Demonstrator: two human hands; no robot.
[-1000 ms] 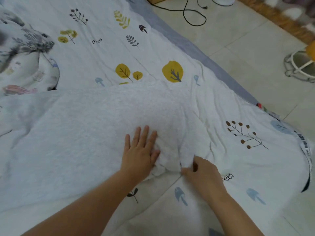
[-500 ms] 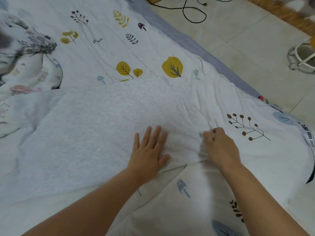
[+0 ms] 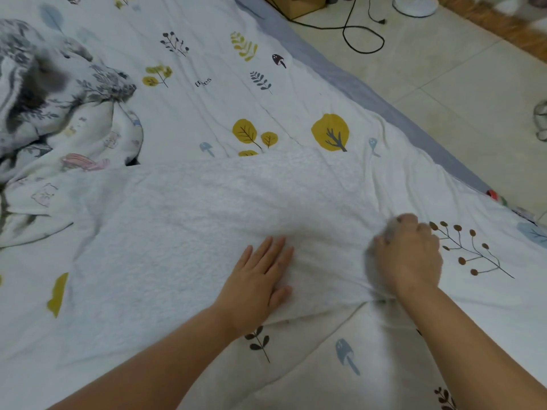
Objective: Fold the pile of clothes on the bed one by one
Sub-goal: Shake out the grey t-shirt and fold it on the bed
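while the white fleecy garment (image 3: 189, 232) lies spread across the bed (image 3: 296, 93), the left hand (image 3: 257, 282) presses it flat with fingers straight and together. the right hand (image 3: 407, 255), blurred, looks curled round the garment's right edge. a good fold probably needs the left palm kept as an anchor while the right draws that edge taut and lays it over, smoothing the wrinkles fanning out near it. a heap of printed clothes (image 3: 59, 113) sits at far left, touching the garment's corner, and may snag. a black cable (image 3: 355, 39) lies well apart on the floor (image 3: 458, 99).
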